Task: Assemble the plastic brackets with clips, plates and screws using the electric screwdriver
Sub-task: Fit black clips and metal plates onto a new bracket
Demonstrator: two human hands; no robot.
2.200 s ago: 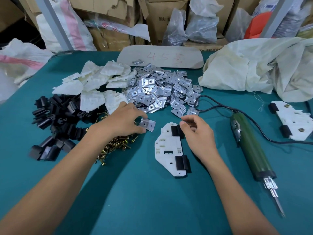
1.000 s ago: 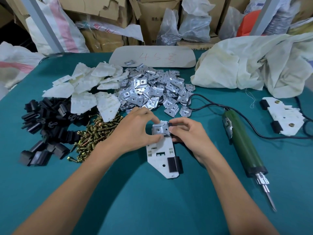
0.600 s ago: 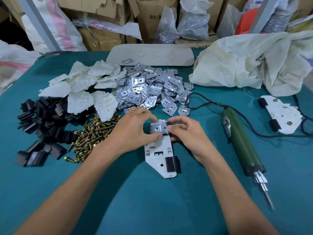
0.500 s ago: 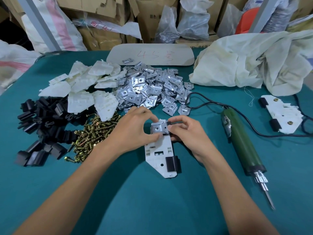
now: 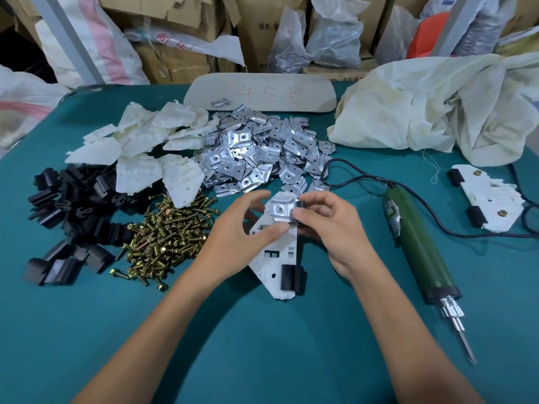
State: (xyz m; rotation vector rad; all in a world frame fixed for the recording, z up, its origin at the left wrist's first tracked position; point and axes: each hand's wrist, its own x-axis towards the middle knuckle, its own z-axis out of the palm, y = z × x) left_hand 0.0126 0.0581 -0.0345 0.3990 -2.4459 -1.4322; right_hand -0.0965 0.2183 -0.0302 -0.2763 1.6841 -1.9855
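Note:
A white plastic bracket with a black clip on its near end is tilted up off the teal table. My left hand grips the bracket, thumb on its face. A metal plate sits over the bracket's far end, where my right hand pinches it against a second black clip. The green electric screwdriver lies to the right, bit toward me. Loose piles lie beyond: brass screws, metal plates, white brackets, black clips.
One finished bracket with clips and screws lies at the far right beside the screwdriver cord. A crumpled white cloth and a beige board sit at the back. Cardboard boxes and bags stand behind the table.
My left hand brought a metal plate from the pile onto the bracket's far end, and both hands have lifted that end off the table. The screwdriver has not moved.

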